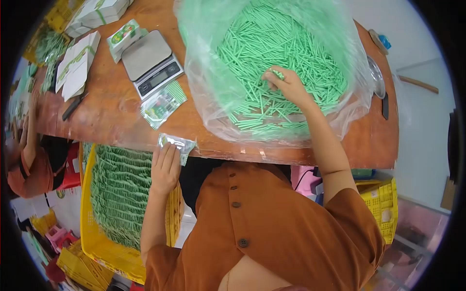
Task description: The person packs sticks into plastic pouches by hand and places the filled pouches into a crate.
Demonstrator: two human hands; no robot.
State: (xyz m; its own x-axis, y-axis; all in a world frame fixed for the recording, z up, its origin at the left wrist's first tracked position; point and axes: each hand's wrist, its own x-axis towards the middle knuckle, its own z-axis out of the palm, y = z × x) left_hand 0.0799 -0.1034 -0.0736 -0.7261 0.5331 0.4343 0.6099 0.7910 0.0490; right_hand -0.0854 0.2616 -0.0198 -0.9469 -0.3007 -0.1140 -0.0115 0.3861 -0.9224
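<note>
My left hand (166,167) has its fingers on a small clear and green packet (177,143) at the table's front edge. Over a large clear plastic bag (204,92) full of thin green sticks (291,43), my right hand (286,83) is closed around a few of the sticks. More green packets (162,107) lie on the wooden table, just below a digital scale (151,60). A green and white box (124,36) stands beside the scale's upper left side.
Stacks of white cartons (76,63) and a dark-handled knife (73,107) lie at left. A yellow crate (88,223) of green packets stands below the table edge. A co-worker (31,169) is at far left. A metal dish (376,77) sits at right.
</note>
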